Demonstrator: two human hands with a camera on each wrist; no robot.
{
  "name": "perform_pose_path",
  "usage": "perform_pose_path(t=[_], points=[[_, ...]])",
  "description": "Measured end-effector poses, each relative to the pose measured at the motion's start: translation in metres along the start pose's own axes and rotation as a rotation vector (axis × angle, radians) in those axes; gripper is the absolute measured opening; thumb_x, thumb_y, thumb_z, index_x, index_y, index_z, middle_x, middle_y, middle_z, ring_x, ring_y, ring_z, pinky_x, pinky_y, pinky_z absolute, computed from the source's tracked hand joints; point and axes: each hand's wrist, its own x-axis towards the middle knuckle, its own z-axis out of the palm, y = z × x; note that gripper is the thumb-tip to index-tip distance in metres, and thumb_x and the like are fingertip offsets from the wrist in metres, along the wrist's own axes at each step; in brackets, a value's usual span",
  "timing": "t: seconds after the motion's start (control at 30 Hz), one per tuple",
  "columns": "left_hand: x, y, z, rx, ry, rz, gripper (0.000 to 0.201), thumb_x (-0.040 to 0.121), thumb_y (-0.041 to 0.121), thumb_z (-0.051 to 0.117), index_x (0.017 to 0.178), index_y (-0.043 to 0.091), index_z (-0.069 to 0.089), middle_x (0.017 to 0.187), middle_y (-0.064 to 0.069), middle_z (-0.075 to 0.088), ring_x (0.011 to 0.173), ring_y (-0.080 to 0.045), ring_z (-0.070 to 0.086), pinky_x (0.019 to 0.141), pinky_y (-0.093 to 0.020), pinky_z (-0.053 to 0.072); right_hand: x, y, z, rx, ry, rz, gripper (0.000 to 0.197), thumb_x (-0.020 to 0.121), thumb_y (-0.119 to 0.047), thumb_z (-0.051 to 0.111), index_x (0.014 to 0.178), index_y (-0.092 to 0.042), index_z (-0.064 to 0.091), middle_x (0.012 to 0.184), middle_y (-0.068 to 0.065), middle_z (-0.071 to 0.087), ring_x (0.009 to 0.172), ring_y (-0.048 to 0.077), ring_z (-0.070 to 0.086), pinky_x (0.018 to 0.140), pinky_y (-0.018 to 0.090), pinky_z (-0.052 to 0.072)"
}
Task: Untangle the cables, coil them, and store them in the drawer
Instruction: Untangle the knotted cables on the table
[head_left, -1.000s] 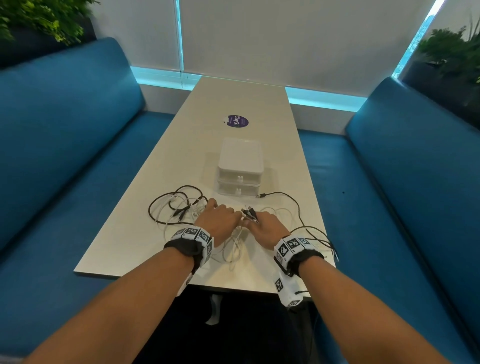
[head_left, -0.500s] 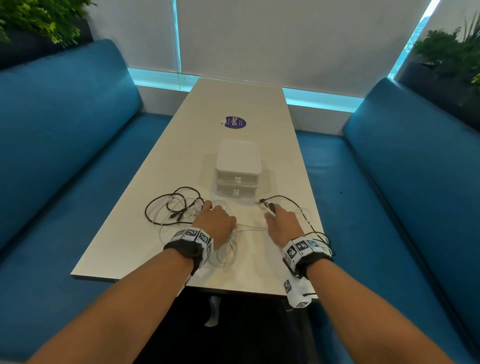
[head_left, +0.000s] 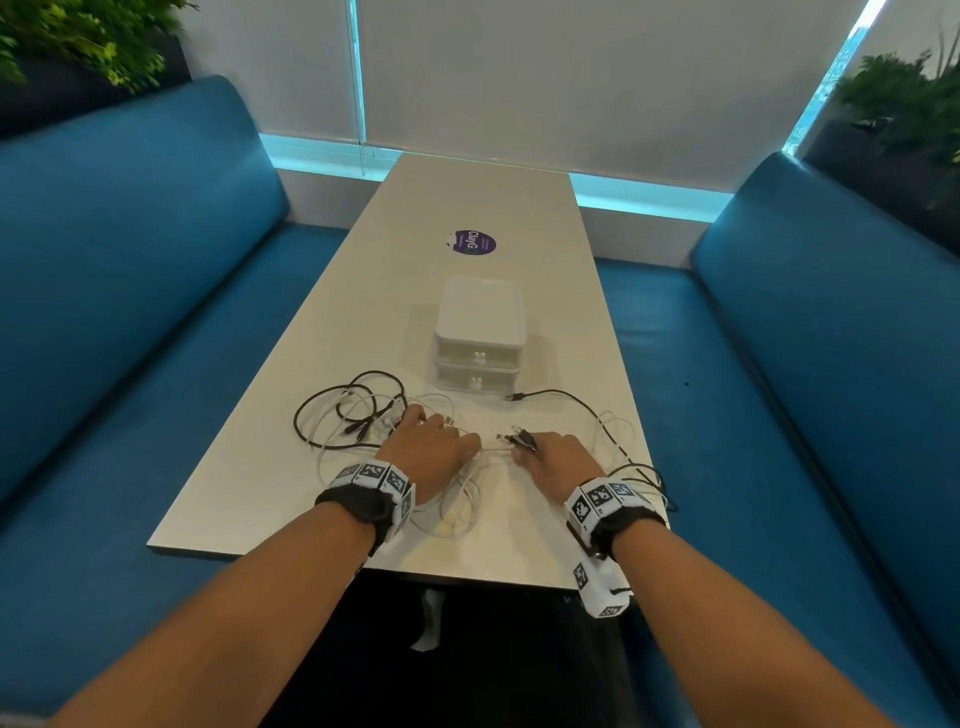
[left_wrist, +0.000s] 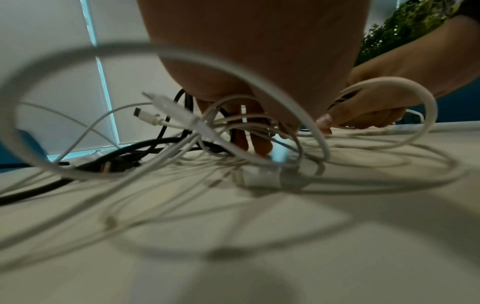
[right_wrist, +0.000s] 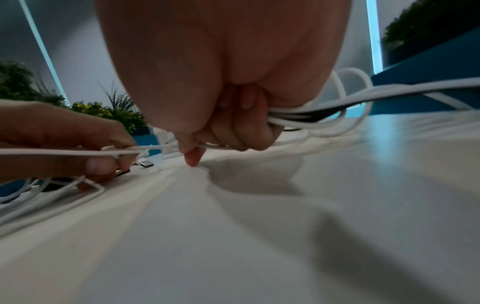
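Two-drawer white organiser (head_left: 479, 338) stands mid-worktop (head_left: 260, 467), both drawers pushed in; contents not visible. Cables lie loose on the worktop in front of it: black cable loops (head_left: 332, 410) to the left, white cables (head_left: 457, 499) tangled between the hands, none in a drawer. Right hand (head_left: 558, 460) grip: fingers curled round a bundle of white and black strands (right_wrist: 298, 118). Left hand (head_left: 431, 452) grip: appears to pinch a white strand (right_wrist: 78, 152) between thumb and fingers; blurred.
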Motion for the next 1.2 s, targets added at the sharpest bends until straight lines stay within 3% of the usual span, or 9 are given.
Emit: perform_pose_path(t=[0.2,0.33,0.5,0.6,0.7,0.8,0.9,1.07,1.2], points=[[0.005,0.005,-0.001,-0.115,0.047,-0.052,0.032,0.103,0.027,0.037,0.135,0.026,0.041,0.112,-0.004,0.068,0.105,-0.025,0.059,0.106,-0.047,0.027,0.005,0.008,-0.008,-0.128,0.107,0.169,0.029,0.102,-0.031,0.043,0.108,-0.010,0.062,0.100,0.013,0.067,0.089,0.032,0.064,0.074,0.036,0.051],[0.001,-0.011,-0.004,-0.195,0.089,-0.061,0.037,0.105,0.027,0.037,0.141,0.021,0.044,0.133,0.001,0.058,0.120,-0.021,0.053,0.109,-0.044,0.027,0.006,0.033,-0.027,-0.143,0.226,0.319,0.027,0.099,-0.018,0.039,0.109,-0.008,0.062,0.099,0.014,0.069,0.089,0.033,0.065,0.074,0.038,0.053],[0.000,-0.017,-0.006,-0.266,0.109,-0.070,0.037,0.104,0.024,0.041,0.140,0.023,0.046,0.137,0.003,0.052,0.124,-0.019,0.050,0.108,-0.037,0.029,0.012,0.018,-0.040,0.058,0.373,0.260,0.030,0.105,-0.029,0.036,0.113,-0.007,0.055,0.098,0.018,0.066,0.088,0.036,0.062,0.071,0.038,0.046],[0.001,-0.013,-0.008,-0.271,0.089,-0.073,0.039,0.101,0.019,0.042,0.140,0.023,0.045,0.136,0.003,0.054,0.123,-0.020,0.051,0.109,-0.038,0.029,0.004,-0.003,-0.031,0.084,0.314,0.120,0.031,0.105,-0.033,0.037,0.111,-0.011,0.058,0.091,0.014,0.065,0.071,0.027,0.055,0.061,0.032,0.038],[0.001,-0.011,-0.006,-0.243,0.067,-0.056,0.043,0.097,0.011,0.044,0.136,0.027,0.051,0.129,0.004,0.062,0.118,-0.019,0.054,0.108,-0.039,0.028,-0.001,-0.016,-0.012,0.028,0.154,-0.037,0.032,0.104,-0.032,0.040,0.113,-0.011,0.062,0.095,0.016,0.068,0.081,0.033,0.063,0.068,0.035,0.049],[-0.002,-0.010,-0.005,-0.303,0.066,-0.028,0.040,0.096,0.010,0.046,0.129,0.028,0.058,0.124,0.006,0.063,0.115,-0.017,0.055,0.107,-0.037,0.030,-0.001,-0.021,-0.001,-0.030,0.056,-0.039,0.033,0.104,-0.033,0.042,0.107,-0.007,0.062,0.096,0.017,0.067,0.087,0.034,0.063,0.072,0.037,0.050],[-0.006,-0.012,-0.009,-0.501,0.201,-0.051,0.034,0.100,0.014,0.043,0.129,0.024,0.058,0.128,0.005,0.059,0.113,-0.018,0.057,0.101,-0.038,0.042,0.001,-0.023,0.000,-0.023,0.047,0.006,0.039,0.103,-0.037,0.041,0.109,-0.004,0.062,0.101,0.018,0.066,0.091,0.034,0.062,0.073,0.035,0.048],[-0.003,-0.037,-0.021,-0.540,0.463,-0.200,0.037,0.094,-0.001,0.048,0.126,0.014,0.060,0.123,-0.004,0.057,0.106,-0.024,0.054,0.091,-0.038,0.045,0.006,-0.020,-0.002,0.065,0.082,0.088,0.034,0.100,-0.034,0.045,0.105,-0.005,0.063,0.099,0.017,0.065,0.091,0.034,0.063,0.070,0.032,0.045],[-0.011,-0.072,-0.016,-0.338,0.289,-0.466,0.044,0.088,0.000,0.052,0.129,0.015,0.053,0.125,-0.008,0.053,0.112,-0.030,0.052,0.095,-0.041,0.040,0.008,-0.020,-0.003,0.108,0.043,0.102,0.032,0.102,-0.027,0.043,0.113,-0.007,0.064,0.107,0.017,0.066,0.097,0.034,0.063,0.078,0.034,0.048]])
